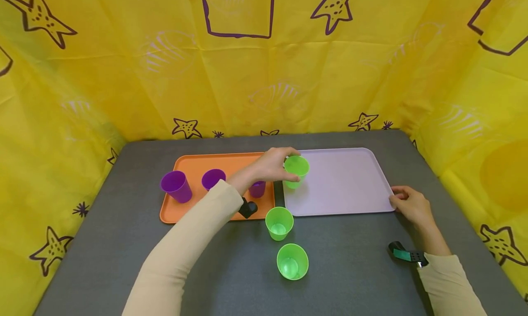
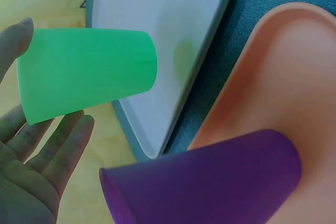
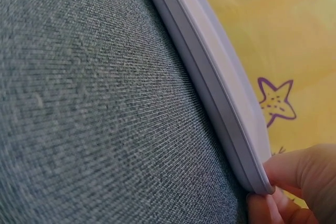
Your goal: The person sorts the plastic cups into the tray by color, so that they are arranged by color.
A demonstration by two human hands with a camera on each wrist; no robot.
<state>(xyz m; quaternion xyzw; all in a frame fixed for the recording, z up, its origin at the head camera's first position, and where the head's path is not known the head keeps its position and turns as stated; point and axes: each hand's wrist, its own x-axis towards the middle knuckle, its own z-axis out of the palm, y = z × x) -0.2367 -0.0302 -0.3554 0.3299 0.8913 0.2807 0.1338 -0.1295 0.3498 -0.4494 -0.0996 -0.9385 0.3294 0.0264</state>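
As it's likely light/stiff, green cup (image 2: 89,72) is best rim-held, as by left hand (image 1: 272,164); tray (image 1: 342,183) pinched by right hand (image 1: 414,207).

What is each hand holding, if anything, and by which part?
The left hand holds a green cup by its sides, near the rim; the right hand pinches the lilac tray at its near right corner.
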